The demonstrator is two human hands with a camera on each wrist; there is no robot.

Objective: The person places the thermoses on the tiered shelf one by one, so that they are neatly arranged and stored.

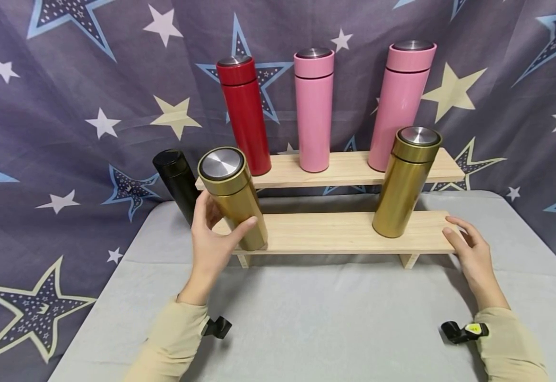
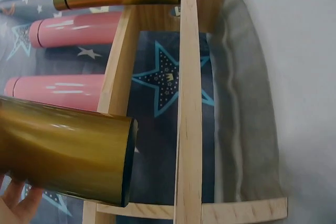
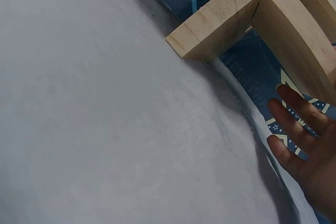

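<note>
My left hand point(image 1: 211, 249) grips a gold thermos bottle point(image 1: 237, 199) with a steel-topped lid, thumb across its near side and fingers partly hidden behind it. In the left wrist view the base of this gold bottle point(image 2: 68, 150) hangs a little above the lower board, over its left end. At the right end of the lower wooden shelf point(image 1: 321, 233) is my right hand point(image 1: 476, 260), holding no bottle. Its fingers point(image 3: 296, 124) are spread and loosely bent beside the board's end; whether they touch it I cannot tell. A second gold bottle point(image 1: 404, 185) stands on that shelf's right part.
On the upper wooden shelf point(image 1: 345, 170) stand a red bottle point(image 1: 246, 116) and two pink bottles, one in the middle point(image 1: 313, 116) and one toward the right point(image 1: 399, 106). A black bottle point(image 1: 177, 183) stands left of the shelves. Behind hangs a star-patterned curtain point(image 1: 92, 175); grey cloth point(image 1: 330, 313) covers the table.
</note>
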